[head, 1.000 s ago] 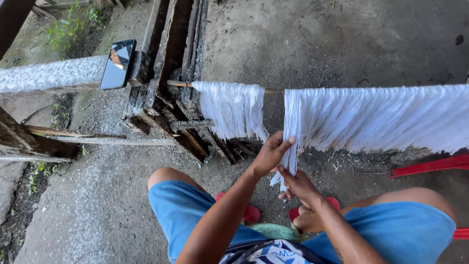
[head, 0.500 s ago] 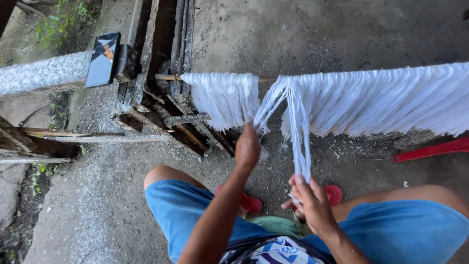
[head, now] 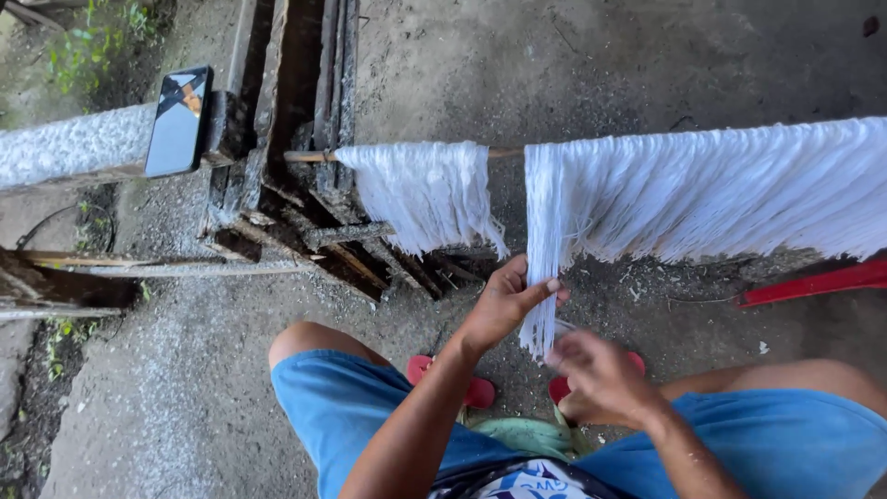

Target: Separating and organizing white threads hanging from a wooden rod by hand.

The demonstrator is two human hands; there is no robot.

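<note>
Head view: left hand [head: 506,300] pinches a thin hank of white fibre [head: 545,249] hanging from the pole [head: 309,156] — right hand [head: 599,374] closes on its lower end. Best keep the strands taut and separated — gently, to avoid tangling neighbours.
</note>
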